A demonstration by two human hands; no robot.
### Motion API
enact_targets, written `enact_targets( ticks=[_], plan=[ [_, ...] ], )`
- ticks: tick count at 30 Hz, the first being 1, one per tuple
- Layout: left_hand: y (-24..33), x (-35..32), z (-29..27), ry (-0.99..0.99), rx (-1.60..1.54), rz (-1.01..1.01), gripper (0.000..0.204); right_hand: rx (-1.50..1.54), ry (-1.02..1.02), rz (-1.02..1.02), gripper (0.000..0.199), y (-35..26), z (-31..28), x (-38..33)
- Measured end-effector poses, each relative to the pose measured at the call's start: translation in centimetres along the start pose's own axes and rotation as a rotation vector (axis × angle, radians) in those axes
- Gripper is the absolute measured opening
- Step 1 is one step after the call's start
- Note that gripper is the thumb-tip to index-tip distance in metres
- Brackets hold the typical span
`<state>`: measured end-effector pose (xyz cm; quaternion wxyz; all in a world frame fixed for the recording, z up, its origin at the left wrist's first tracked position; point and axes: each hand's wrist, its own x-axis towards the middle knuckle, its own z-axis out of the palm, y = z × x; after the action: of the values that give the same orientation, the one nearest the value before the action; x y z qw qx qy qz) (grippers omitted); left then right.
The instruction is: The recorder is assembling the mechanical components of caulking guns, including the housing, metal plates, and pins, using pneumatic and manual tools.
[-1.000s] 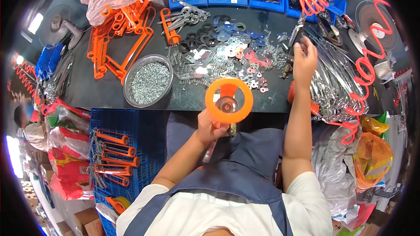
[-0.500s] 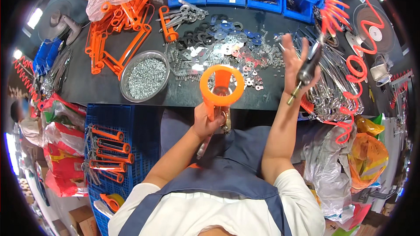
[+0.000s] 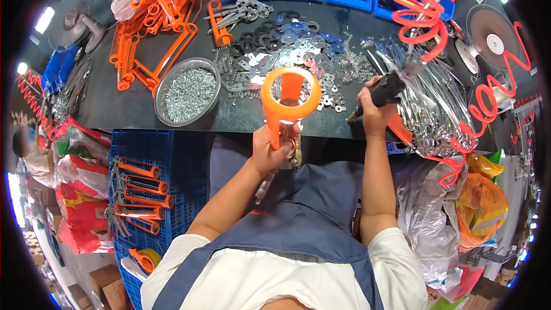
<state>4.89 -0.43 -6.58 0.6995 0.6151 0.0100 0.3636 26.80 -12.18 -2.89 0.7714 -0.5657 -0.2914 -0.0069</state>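
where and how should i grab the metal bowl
Probably by the near rim, coming from your own side and keeping the bowl level: it is open on top and holds many small pieces. Orange frames crowd its far-left side and loose springs lie off its right. Your left hand is nearer but holds an orange part.

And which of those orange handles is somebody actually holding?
The orange handle with its ring turned toward the camera, gripped in the left hand. The orange pile on the table and handles over the blue crate are in no hand.
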Motion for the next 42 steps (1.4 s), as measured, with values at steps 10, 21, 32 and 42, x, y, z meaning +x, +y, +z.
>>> enact_targets(
  ticks=[10, 21, 32, 42],
  plan=[
    [2.1, 1.8, -0.6, -0.132, 0.411, 0.032, 0.033, -0.146, -0.129, 0.002, 0.026, 0.7, 1.2, -1.2],
    [4.4, 3.3, 2.5, 0.128, 0.406, 0.213, 0.020, 0.237, -0.163, -0.392, 0.023, -16.0, 10.0, 5.6],
    [3.4, 3.3, 2.3, 0.162, 0.455, 0.185, 0.020, 0.222, -0.514, -0.126, 0.029, -18.8, 14.8, 3.1],
    [3.6, 3.1, 2.5, 0.189, 0.461, 0.203, 0.027, 0.034, -0.569, -0.156, 0.015, -18.8, 16.7, 2.9]
  ],
)
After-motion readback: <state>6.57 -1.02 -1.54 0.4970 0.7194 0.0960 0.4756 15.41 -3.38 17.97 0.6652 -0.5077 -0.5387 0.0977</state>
